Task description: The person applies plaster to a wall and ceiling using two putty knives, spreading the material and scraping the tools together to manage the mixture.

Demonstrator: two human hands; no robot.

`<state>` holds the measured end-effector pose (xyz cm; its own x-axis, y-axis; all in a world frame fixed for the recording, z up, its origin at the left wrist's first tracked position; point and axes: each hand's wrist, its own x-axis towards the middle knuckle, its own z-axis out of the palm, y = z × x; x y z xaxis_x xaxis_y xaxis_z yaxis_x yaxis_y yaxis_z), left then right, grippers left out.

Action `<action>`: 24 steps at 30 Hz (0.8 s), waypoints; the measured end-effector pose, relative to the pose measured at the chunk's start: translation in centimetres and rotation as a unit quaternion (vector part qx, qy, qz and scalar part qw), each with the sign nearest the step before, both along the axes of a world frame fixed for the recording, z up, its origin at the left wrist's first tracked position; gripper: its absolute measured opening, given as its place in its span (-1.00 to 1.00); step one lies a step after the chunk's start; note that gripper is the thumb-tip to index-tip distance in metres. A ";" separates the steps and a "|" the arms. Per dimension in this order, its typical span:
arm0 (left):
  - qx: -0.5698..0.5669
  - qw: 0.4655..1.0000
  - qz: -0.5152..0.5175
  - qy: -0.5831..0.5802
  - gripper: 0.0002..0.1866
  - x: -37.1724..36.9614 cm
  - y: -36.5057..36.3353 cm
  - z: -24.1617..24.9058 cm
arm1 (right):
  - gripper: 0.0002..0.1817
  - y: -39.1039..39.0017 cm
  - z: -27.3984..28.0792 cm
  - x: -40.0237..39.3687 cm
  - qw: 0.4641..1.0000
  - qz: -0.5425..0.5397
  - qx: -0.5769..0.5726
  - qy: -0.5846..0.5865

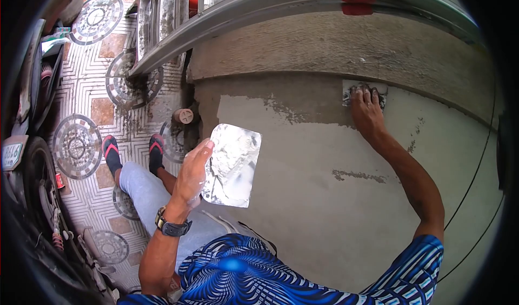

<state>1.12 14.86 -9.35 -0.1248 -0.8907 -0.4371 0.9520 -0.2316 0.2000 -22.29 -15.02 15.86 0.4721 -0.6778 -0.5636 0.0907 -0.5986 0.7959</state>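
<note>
My left hand grips the edge of a flat rectangular metal plate, with a mound of white putty on it. Over at the upper right, my right hand is closed on a thin, putty-smeared metal scraper. The scraper lies against the wall, just under a rough concrete ledge. Pale putty covers much of this wall, while a darker bare strip shows below the ledge. A few dark rough patches break up the pale coat.
An aluminium ladder leans across the top. Down at the left, a parked motorcycle stands beside the patterned tile floor under my feet. A capped pipe end sticks out near the wall's base. Thin dark cables run along the right.
</note>
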 end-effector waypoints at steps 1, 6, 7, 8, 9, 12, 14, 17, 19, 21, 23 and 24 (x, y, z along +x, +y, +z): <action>0.000 1.000 0.001 0.005 -0.56 0.1 -0.1 0.2 | -0.47 -0.1 0.0 -0.1 1.000 0.003 0.000 0.001; -0.012 1.000 -0.013 0.023 -0.54 0.3 -0.8 0.8 | -0.43 0.0 0.1 0.2 1.000 -0.007 -0.006 -0.008; -0.007 1.000 -0.013 0.025 -0.54 0.4 -0.8 1.0 | -0.43 0.1 0.0 0.3 1.000 -0.007 -0.012 -0.009; -0.002 1.000 -0.014 0.027 -0.54 0.5 -0.9 1.4 | -0.42 0.2 -0.1 0.4 1.000 -0.010 -0.016 -0.003; 0.002 0.999 -0.015 0.029 -0.54 0.6 -1.1 1.7 | -0.42 0.3 -0.1 0.5 1.000 -0.012 -0.019 0.004; -0.006 0.999 -0.018 0.039 -0.54 0.6 -1.6 1.6 | -0.41 0.2 -0.3 0.3 0.999 -0.010 -0.030 0.015; -0.007 0.999 -0.019 0.033 -0.54 0.3 -1.8 1.2 | -0.42 0.1 -0.4 0.1 1.000 -0.004 -0.030 0.004; -0.015 0.999 -0.018 0.037 -0.56 0.5 -2.0 1.4 | -0.43 -0.1 -0.5 0.0 0.999 -0.023 -0.017 -0.031; -0.015 0.999 -0.013 0.038 -0.56 0.6 -2.2 1.4 | -0.44 0.1 -0.6 1.0 0.996 -0.070 -0.004 -0.056; -0.009 0.999 -0.010 0.033 -0.57 0.5 -2.3 1.4 | -0.45 0.3 -0.6 1.3 0.996 -0.073 0.000 -0.054; -0.010 0.999 -0.013 0.033 -0.56 0.6 -2.3 1.5 | -0.47 0.6 -0.5 1.6 0.998 -0.061 0.001 -0.034; -0.010 0.999 -0.013 0.032 -0.56 0.6 -2.3 1.6 | -0.48 0.8 -0.3 1.8 0.999 -0.047 0.001 -0.016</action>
